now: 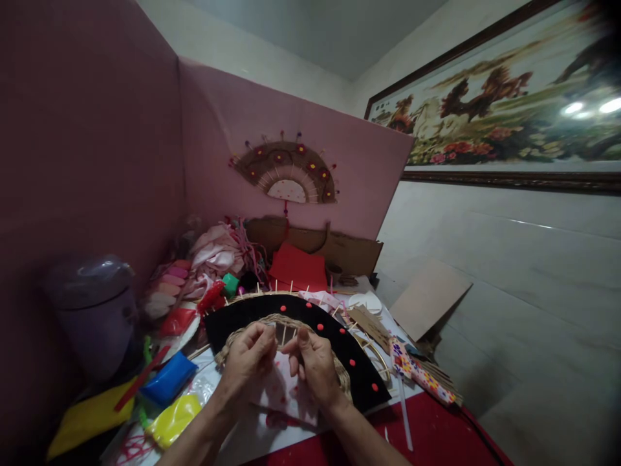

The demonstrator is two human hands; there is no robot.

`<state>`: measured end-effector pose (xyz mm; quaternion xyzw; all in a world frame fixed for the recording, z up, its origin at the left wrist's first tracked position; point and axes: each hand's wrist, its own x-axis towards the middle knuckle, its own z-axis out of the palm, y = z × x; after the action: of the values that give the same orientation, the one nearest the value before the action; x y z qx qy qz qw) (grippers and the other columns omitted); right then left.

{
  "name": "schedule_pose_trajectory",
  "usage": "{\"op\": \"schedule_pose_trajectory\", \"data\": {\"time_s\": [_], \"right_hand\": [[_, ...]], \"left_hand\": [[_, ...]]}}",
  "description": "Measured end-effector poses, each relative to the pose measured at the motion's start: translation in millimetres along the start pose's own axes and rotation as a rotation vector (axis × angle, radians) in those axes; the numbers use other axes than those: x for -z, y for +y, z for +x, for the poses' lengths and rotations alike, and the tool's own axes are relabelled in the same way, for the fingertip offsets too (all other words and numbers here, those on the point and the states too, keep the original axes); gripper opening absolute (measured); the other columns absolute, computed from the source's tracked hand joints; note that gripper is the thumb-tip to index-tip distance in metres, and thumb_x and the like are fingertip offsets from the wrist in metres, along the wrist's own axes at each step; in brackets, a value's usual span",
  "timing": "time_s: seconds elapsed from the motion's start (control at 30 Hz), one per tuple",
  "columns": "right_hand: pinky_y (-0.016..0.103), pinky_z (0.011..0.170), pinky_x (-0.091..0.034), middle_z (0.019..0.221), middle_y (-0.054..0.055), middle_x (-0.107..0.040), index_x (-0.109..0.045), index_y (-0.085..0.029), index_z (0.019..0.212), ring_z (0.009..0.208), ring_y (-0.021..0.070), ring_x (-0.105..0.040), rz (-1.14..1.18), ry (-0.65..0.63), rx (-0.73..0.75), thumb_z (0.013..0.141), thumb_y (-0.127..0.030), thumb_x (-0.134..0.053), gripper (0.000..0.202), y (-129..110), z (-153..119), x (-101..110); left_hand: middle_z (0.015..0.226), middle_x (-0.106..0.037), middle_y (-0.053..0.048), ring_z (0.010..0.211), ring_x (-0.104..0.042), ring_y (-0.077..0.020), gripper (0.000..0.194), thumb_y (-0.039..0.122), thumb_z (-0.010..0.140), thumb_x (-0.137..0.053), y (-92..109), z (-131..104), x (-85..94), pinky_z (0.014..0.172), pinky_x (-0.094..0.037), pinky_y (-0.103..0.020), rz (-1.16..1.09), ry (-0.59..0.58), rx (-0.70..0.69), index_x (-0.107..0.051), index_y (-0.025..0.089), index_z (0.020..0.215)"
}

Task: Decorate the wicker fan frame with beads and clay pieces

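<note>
My left hand (252, 349) and my right hand (314, 362) are raised a little apart over a fan-shaped craft piece. Both have thumb and fingers pinched together; whatever lies between the fingertips is too small to make out. Beneath them, the fan has a black band (356, 353) with several red dots (321, 327), thin sticks (292, 285) along its top edge, and a braided straw-coloured arc (343, 378) inside. White cloth with pink spots (286, 385) covers its lower middle, partly hidden by my hands.
Yellow (174, 419) and blue packets (169, 377) lie at left, near a lidded bin (94, 317). Red sheets (298, 266) and pink fabric (218, 249) are behind. A flowered glue gun (422, 372) and a white stick (405, 414) lie right. A finished-looking fan (286, 168) hangs on the pink panel.
</note>
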<state>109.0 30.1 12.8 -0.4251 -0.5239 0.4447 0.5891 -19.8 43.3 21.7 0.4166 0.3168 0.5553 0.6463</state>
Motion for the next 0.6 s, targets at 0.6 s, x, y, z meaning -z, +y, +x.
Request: {"op": "schedule_pose_trajectory", "data": {"time_s": [0.6], "right_hand": [[0.021,0.044,-0.031,0.04,-0.002,-0.047,-0.068,-0.012,0.065,0.037,0.0071,-0.037,-0.125,0.043,0.066,0.086,-0.056,-0.043,0.054,0.3,-5.1,-0.6]], "left_hand": [[0.056,-0.054,0.003,0.047,-0.046,-0.0023,0.03,0.028,0.053,-0.083,7.7,-2.4,1.8,0.043,-0.035,-0.011,-0.236,0.045,0.224,-0.06,0.012,0.066]]}}
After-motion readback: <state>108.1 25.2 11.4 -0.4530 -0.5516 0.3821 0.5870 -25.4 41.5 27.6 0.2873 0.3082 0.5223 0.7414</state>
